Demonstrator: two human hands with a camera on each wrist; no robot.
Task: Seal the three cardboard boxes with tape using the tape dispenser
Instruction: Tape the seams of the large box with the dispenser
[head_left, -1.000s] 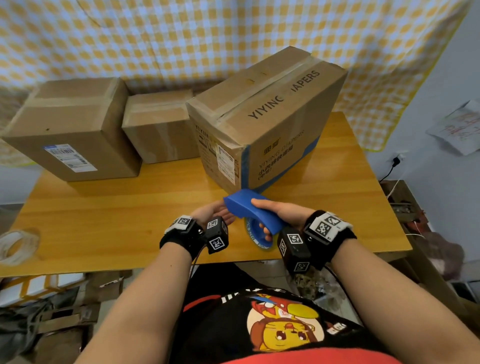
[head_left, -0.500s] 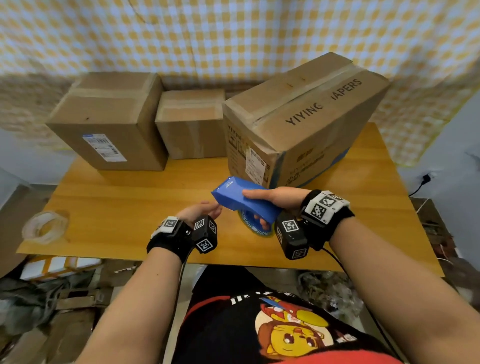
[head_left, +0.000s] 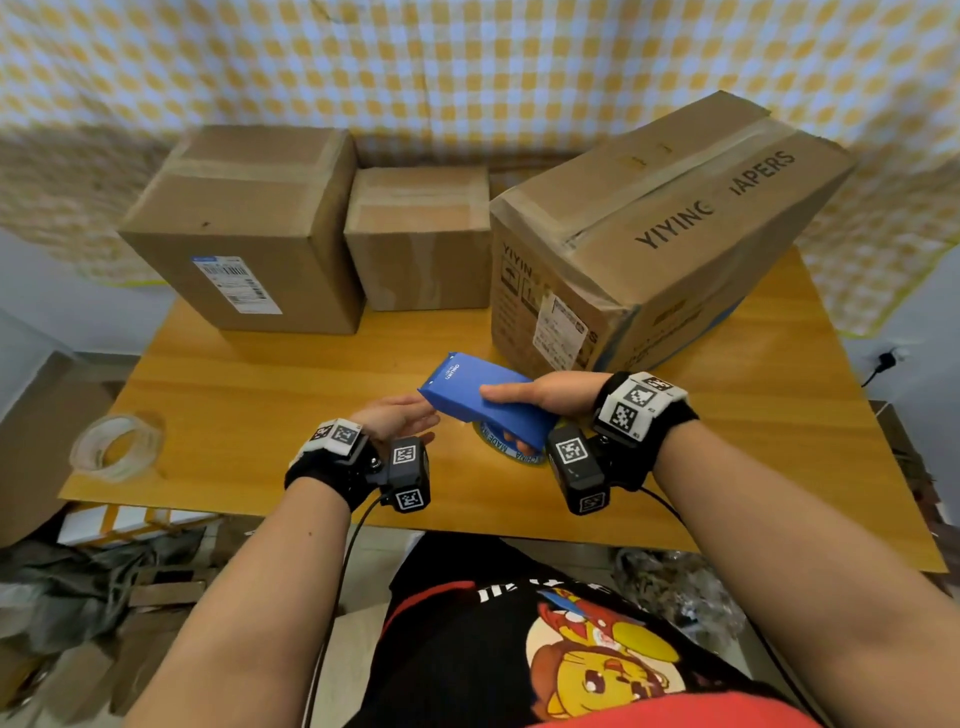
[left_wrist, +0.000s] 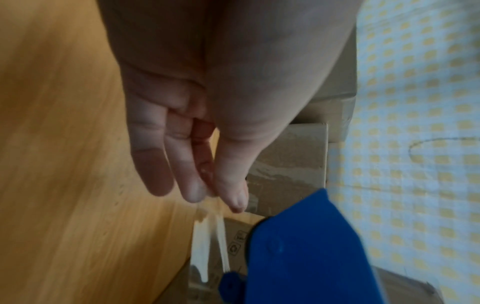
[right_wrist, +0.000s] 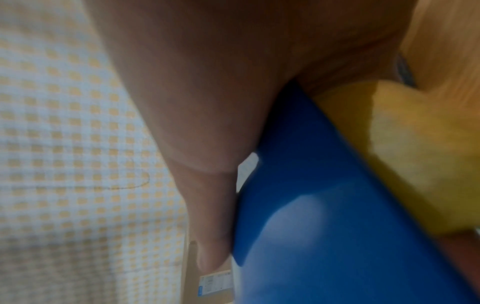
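Head view: right hand (head_left: 550, 397) gripped blue tape dispenser (head_left: 483, 395) over table (head_left: 260, 395). Fingers (left_wrist: 189, 174) of left hand (head_left: 395, 418), pressed together, pinched its tape (left_wrist: 207, 236) end.

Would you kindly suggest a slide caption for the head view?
Right hand grips blue tape dispenser over wooden table, left hand at its front; three cardboard boxes behind.

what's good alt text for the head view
A right hand grips a blue tape dispenser over a wooden table, the left hand at its front end. Behind stand three cardboard boxes, the large printed box at right. A clear tape roll lies near the table's left edge.
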